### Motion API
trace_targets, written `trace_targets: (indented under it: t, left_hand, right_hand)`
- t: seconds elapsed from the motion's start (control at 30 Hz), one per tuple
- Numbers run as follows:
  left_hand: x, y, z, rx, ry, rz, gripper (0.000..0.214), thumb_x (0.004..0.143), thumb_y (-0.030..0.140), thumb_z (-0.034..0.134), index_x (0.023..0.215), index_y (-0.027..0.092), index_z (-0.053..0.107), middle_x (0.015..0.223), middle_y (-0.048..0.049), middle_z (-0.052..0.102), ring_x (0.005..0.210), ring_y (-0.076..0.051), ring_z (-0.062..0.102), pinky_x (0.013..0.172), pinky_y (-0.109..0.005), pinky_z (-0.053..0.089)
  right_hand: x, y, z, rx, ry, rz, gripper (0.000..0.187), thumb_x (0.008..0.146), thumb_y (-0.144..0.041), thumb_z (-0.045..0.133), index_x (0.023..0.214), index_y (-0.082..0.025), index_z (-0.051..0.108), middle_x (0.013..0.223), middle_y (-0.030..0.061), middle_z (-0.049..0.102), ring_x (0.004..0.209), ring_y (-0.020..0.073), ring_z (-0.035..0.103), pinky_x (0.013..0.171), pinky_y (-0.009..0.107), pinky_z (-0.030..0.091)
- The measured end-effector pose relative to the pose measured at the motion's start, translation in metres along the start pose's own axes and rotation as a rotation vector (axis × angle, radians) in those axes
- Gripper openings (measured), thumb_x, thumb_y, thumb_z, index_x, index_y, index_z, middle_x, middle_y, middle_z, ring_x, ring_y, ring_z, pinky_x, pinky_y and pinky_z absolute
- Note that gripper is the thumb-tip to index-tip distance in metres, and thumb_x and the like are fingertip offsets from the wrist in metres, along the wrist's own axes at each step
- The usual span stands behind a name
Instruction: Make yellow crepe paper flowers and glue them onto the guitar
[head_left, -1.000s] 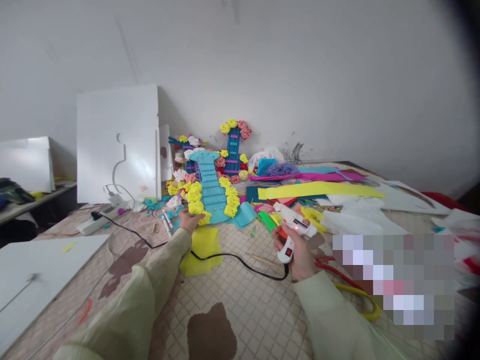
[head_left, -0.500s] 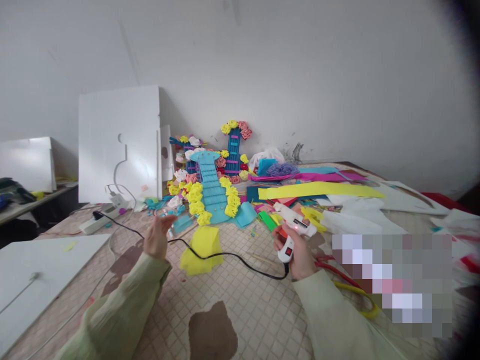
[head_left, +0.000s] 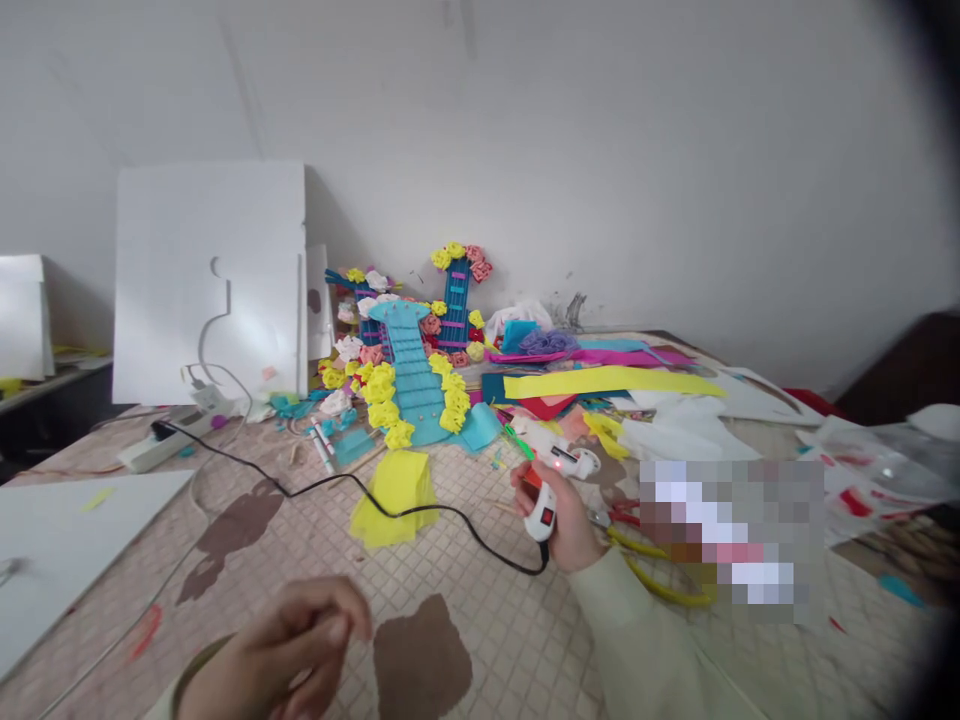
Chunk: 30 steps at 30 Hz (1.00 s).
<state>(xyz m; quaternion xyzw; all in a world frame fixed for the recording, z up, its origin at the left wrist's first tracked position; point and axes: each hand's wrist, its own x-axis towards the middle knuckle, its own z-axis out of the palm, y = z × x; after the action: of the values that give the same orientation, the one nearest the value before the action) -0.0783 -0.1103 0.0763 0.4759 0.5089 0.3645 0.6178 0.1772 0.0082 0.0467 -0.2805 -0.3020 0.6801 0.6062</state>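
Observation:
In my right hand (head_left: 566, 520) is a white hot glue gun (head_left: 541, 512) with an orange trigger, a red switch and a small glowing light. My fingers wrap round its handle, and a black cord (head_left: 457, 512) runs from its base to the left. My left hand (head_left: 281, 645) is low at the front, apart from everything, slightly blurred, its fingers loosely bent with nothing visible in them. Beyond the hands lie yellow paper sheets (head_left: 394, 500) and a light-blue T-shaped panel (head_left: 414, 365) with dark cross lines, edged by crumpled yellow paper flowers (head_left: 384, 405).
A power strip (head_left: 161, 445) stands at the left near a large white board (head_left: 206, 300) against the wall. Coloured paper strips, including a yellow strip (head_left: 607, 381), are heaped at back right. Yellow-handled pliers (head_left: 667, 590) lie right of my right hand, by a pixelated patch.
My left hand has dropped from above the cord to the front of the table. My right hand has shifted slightly left with the glue gun; the whole view has shifted a little.

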Motion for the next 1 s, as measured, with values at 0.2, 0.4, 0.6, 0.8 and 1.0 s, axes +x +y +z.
trace_targets:
  t: [0.2, 0.4, 0.6, 0.8, 1.0]
  left_hand:
    - [0.08, 0.03, 0.041, 0.058, 0.066, 0.302, 0.03, 0.065, 0.039, 0.063, 0.086, 0.018, 0.056, 0.071, -0.0003, 0.056, 0.042, -0.007, 0.046, 0.041, -0.023, 0.042]
    - [0.11, 0.009, 0.072, 0.275, -0.231, 0.143, 0.043, 0.072, 0.045, 0.052, 0.102, 0.014, 0.052, 0.069, -0.0022, 0.06, 0.034, -0.004, 0.035, 0.032, -0.019, 0.026]
    - [0.086, -0.001, 0.069, 0.333, -0.291, 0.173, 0.029, 0.071, 0.041, 0.055, 0.061, 0.015, 0.061, 0.04, 0.0062, 0.036, 0.039, -0.006, 0.031, 0.039, -0.02, 0.021]
    - [0.058, 0.003, 0.021, -0.133, 0.357, 0.465, 0.029, 0.07, 0.046, 0.056, 0.058, 0.02, 0.051, 0.042, 0.0067, 0.024, 0.037, -0.007, 0.02, 0.037, -0.021, 0.015]
    - [0.042, 0.019, -0.029, -0.495, 0.667, 0.591, 0.019, 0.077, 0.032, 0.051, 0.06, 0.025, 0.05, 0.043, 0.0046, 0.023, 0.037, -0.011, 0.015, 0.036, -0.024, 0.019]
  right_hand:
    - [-0.018, 0.012, 0.017, -0.019, -0.055, 0.033, 0.019, 0.069, -0.034, 0.058, 0.064, -0.016, 0.057, 0.06, -0.0011, 0.056, 0.038, 0.0047, 0.034, 0.039, 0.02, 0.031]
    - [-0.026, 0.019, 0.025, -0.047, -0.048, 0.052, 0.022, 0.074, -0.037, 0.053, 0.075, -0.016, 0.061, 0.059, -0.0008, 0.056, 0.045, 0.0076, 0.045, 0.042, 0.019, 0.034]
    - [-0.017, 0.018, 0.02, -0.069, 0.004, 0.024, 0.026, 0.072, -0.039, 0.055, 0.082, -0.016, 0.063, 0.076, 0.0033, 0.064, 0.057, 0.0096, 0.054, 0.05, 0.019, 0.039]
    - [-0.009, 0.012, 0.016, -0.075, 0.019, 0.059, 0.028, 0.072, -0.04, 0.053, 0.083, -0.017, 0.064, 0.086, 0.0052, 0.066, 0.068, 0.0135, 0.06, 0.056, 0.022, 0.044]
    - [-0.001, 0.014, 0.015, -0.11, 0.049, 0.144, 0.03, 0.075, -0.043, 0.05, 0.08, -0.016, 0.063, 0.076, 0.005, 0.066, 0.061, 0.0129, 0.06, 0.049, 0.021, 0.044]
